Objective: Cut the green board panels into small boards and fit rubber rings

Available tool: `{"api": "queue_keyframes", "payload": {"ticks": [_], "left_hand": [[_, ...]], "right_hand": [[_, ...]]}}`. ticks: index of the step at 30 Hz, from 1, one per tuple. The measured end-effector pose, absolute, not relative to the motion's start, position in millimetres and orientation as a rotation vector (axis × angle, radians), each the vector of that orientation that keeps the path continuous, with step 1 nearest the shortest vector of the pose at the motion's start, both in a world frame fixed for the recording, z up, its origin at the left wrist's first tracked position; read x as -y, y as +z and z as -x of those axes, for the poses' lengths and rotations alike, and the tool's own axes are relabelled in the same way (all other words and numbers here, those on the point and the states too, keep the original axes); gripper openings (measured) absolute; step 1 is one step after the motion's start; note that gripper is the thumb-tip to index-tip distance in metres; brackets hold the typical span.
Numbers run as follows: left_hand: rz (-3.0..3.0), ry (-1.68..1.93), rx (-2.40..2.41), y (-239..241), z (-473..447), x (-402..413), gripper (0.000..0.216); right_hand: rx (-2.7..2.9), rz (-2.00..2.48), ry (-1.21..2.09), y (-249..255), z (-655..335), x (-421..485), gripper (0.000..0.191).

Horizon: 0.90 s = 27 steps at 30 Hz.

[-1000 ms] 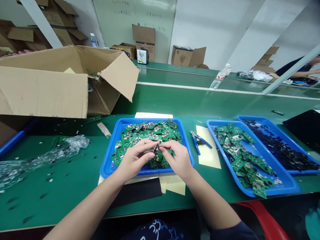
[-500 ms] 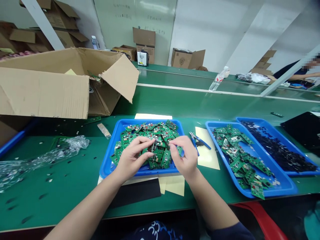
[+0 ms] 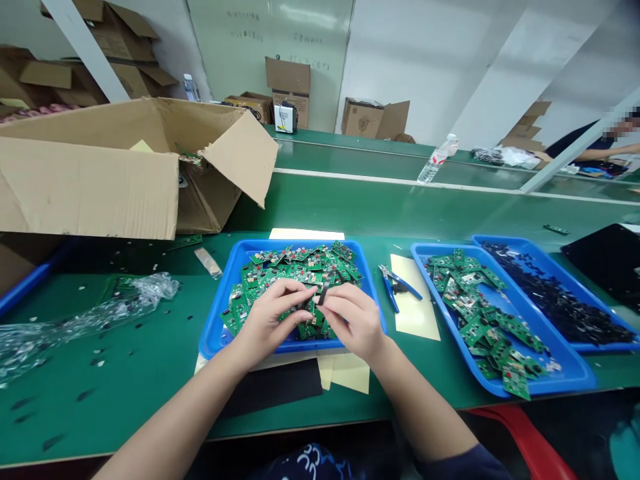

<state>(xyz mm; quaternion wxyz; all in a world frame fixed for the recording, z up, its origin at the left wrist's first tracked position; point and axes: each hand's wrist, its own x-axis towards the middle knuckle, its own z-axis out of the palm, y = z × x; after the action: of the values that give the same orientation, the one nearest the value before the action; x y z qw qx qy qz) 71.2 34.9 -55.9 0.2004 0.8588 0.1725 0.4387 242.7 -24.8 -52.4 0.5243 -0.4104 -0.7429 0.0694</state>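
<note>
My left hand (image 3: 273, 317) is pinched on a small circuit board, of which fingers hide nearly all. My right hand (image 3: 356, 320) grips a thin black strip (image 3: 325, 292) between thumb and fingers; its exact kind is hard to make out. The strip's end is close to the left fingertips; whether it touches the board I cannot tell. Both hands hover over a blue tray (image 3: 213, 333) heaped with green circuit boards (image 3: 260, 275).
Blue-handled cutters (image 3: 400, 287) lie on yellow paper right of the tray. Beyond are a tray of circuit boards (image 3: 575, 373) and a tray of black pieces (image 3: 575, 303). A large carton (image 3: 90, 187) and clear plastic wrap (image 3: 140, 293) occupy the left. Another person's arm (image 3: 607, 152) shows far right.
My right hand has moved left, bringing the black strip close to my left fingertips. My left hand has shifted slightly, and its board is now more hidden.
</note>
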Motion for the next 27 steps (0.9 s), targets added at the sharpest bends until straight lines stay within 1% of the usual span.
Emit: {"api": "queue_keyframes", "payload": {"ticks": [2,5,7,9,11,13,15,19,22,25,27], "left_hand": [[-2.425,1.306,-0.541,-55.0,-69.1,-37.4,0.033],[-2.444,1.472,-0.633,-52.1,-64.6,-39.4,0.038],[-2.467,1.563,-0.624,-50.9,-62.0,-39.1,0.042],[-2.504,1.602,-0.578,-51.0,-60.5,-37.9,0.044],[-2.558,1.596,-0.543,-52.4,-60.2,-36.6,0.045],[-2.621,1.575,-0.515,-54.2,-60.4,-36.0,0.045],[-2.668,1.564,-0.486,-55.8,-60.6,-36.3,0.045],[-2.688,1.577,-0.482,-57.6,-61.0,-38.0,0.045],[-2.694,1.593,-0.516,-56.3,-62.0,-38.5,0.042],[-2.700,1.614,-0.510,-53.1,-60.6,-39.4,0.039],[-2.665,1.698,-0.551,-50.7,-57.2,-41.2,0.042]], "right_hand": [[1.876,0.905,0.264,-50.4,-243.4,25.4,0.023],[1.905,0.736,0.611,-48.9,-240.3,28.0,0.027],[1.727,0.690,0.917,-51.8,-236.3,28.6,0.022],[1.413,0.741,1.181,-57.0,-232.1,26.9,0.016],[1.162,0.821,1.343,-61.8,-229.6,23.3,0.030],[1.110,0.859,1.437,-63.7,-229.7,20.1,0.042],[1.181,0.875,1.441,-62.5,-232.0,19.0,0.044],[1.346,0.868,1.307,-57.3,-236.2,22.4,0.036],[1.376,0.843,1.266,-55.3,-236.4,24.2,0.038],[1.372,0.944,1.187,-54.5,-241.3,21.7,0.037],[1.346,1.040,1.114,-54.3,-250.5,17.9,0.034]]}}
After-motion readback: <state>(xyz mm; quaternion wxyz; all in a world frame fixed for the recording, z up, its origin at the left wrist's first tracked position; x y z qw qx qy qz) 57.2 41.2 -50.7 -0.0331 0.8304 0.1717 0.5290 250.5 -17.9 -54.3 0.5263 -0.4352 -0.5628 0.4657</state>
